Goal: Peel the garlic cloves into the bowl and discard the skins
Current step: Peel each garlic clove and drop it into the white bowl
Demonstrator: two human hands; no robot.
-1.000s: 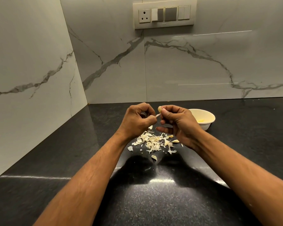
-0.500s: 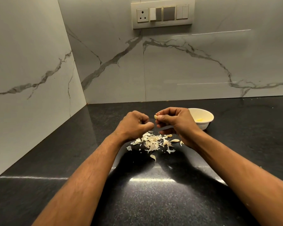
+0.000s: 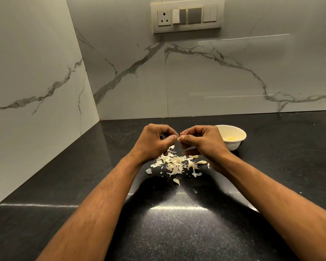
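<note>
Peeling a clove above the skin pile

The right hand (image 3: 202, 141) pinches a garlic clove (image 3: 179, 138) at its fingertips while the left hand (image 3: 154, 141), fingers curled, nips at its skin. Loose skins (image 3: 172, 163) and a few cloves lie on the bench (image 3: 177, 223) beneath; the bowl (image 3: 239, 135) sits just right. Peeling seems midway; next, strip the remaining skin and drop the clove in.
</note>
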